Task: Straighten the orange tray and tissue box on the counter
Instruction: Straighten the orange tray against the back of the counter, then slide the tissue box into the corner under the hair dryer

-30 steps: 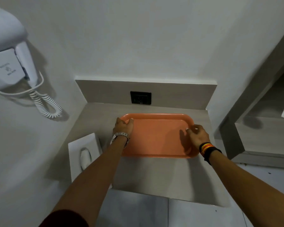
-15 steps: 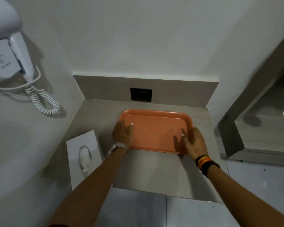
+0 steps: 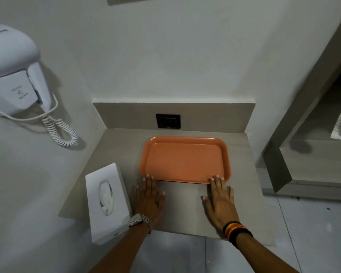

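An empty orange tray (image 3: 185, 160) lies flat on the grey counter (image 3: 122, 150), close to the back wall and square to it. My left hand (image 3: 149, 196) rests flat on the counter, fingers spread, fingertips touching the tray's near left rim. Flat beside it, my right hand (image 3: 220, 201) touches the near right rim with its fingertips. A white tissue box (image 3: 106, 201) sits at the counter's front left, a tissue poking from its oval slot. It is slightly angled and overhangs the front edge.
A white wall-mounted hair dryer (image 3: 14, 79) with a coiled cord (image 3: 61, 131) hangs on the left wall. A black socket (image 3: 168, 121) sits in the backsplash behind the tray. A grey shelf unit (image 3: 303, 164) stands at the right, tiled floor below.
Both hands let go of the tray's sides and slid back to its near edge. The tray moved away from me toward the wall. The camera view shifted downward.
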`<move>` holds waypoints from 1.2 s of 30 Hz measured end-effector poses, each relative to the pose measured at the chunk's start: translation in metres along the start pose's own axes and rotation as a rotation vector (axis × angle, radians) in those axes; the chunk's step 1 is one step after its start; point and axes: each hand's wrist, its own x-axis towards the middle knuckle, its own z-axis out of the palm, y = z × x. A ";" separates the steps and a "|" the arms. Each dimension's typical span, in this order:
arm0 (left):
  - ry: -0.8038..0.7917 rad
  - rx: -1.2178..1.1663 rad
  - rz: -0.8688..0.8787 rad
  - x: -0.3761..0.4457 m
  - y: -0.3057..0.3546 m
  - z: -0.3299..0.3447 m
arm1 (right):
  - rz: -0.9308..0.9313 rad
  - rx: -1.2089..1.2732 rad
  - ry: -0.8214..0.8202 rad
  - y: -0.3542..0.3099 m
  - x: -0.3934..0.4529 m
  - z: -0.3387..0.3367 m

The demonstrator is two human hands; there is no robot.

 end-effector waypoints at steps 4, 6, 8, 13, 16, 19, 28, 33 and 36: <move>-0.060 -0.020 0.003 0.028 0.004 -0.008 | 0.000 -0.003 -0.031 0.006 0.028 -0.001; -0.070 -0.029 -0.003 0.042 0.007 -0.011 | 0.004 -0.013 -0.040 0.007 0.041 -0.002; -0.085 -0.040 -0.010 0.053 0.011 -0.014 | 0.012 -0.017 -0.043 0.009 0.051 -0.002; -0.098 -0.039 -0.007 0.064 0.016 -0.018 | 0.026 -0.009 -0.038 0.011 0.061 0.000; -0.108 -0.035 -0.006 0.064 0.013 -0.015 | 0.035 -0.018 -0.044 0.010 0.060 -0.001; -0.082 -0.021 -0.021 0.062 0.009 -0.018 | 0.039 0.005 -0.040 0.002 0.059 -0.006; 0.113 -0.126 -0.261 0.027 -0.032 -0.076 | -0.276 0.028 -0.031 -0.102 0.090 -0.016; 0.234 -0.177 -0.443 -0.023 -0.070 -0.111 | -0.468 0.041 -0.106 -0.180 0.087 -0.002; 0.243 -0.266 -0.557 -0.051 -0.092 -0.115 | -0.545 0.032 -0.158 -0.215 0.077 0.012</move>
